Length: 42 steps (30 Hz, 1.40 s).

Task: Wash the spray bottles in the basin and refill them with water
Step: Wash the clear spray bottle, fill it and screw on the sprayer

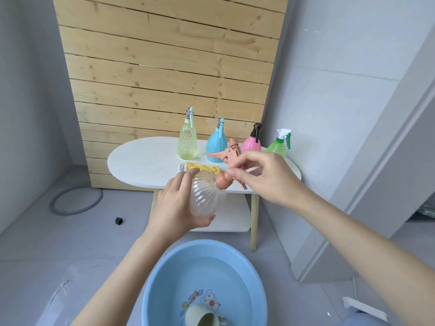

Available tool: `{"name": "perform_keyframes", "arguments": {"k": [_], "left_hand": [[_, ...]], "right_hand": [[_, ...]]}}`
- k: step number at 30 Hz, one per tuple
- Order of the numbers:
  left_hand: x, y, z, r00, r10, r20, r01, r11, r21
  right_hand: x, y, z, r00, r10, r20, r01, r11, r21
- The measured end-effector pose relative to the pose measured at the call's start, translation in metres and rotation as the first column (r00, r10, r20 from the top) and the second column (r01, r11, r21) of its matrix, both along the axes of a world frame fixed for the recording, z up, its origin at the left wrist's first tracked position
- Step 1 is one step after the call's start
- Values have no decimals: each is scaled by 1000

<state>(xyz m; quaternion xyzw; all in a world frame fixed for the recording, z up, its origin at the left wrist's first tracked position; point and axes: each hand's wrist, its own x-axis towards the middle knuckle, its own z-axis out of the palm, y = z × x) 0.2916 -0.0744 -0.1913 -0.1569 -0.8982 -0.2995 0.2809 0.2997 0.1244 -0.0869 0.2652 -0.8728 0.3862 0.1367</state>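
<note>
My left hand (175, 205) grips a clear ribbed spray bottle (206, 196), tilted with its neck up and to the right. An orange spray head (231, 156) with its collar (223, 180) sits at the neck, and my right hand (261, 172) holds it by the fingertips. Below, a blue basin (164, 274) holds water and a pale cup (200, 317). On the white oval table (146, 161) stand a yellow-green bottle (187, 142), a blue bottle (216, 142), a pink bottle (251, 143) and a green bottle (279, 147).
A yellow cloth (202, 167) lies on the table in front of the bottles. A grey ring (75, 201) and a small black cube (119, 221) lie on the floor at the left. A wooden slat panel (164, 67) leans behind the table.
</note>
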Motion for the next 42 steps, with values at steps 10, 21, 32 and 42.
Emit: {"name": "perform_keyframes", "arguments": {"k": [10,21,32,42], "left_hand": [[2,-11,6,991,-41,125,18,984,179],[-1,-12,1,996,48,81,-54,996,73],[-5,-12,-3,967,-15,254,-41,975,217],[-11,-11,-14,905,67,421,-192,946,262]], "right_hand": [[-7,3,5,998,27,50,-32,994,102],[-13,-6,4,929,-39,369,53,998,-29],[-12,32,16,983,-154,103,159,987,-39],[-4,48,17,984,-170,49,177,959,-220]]}}
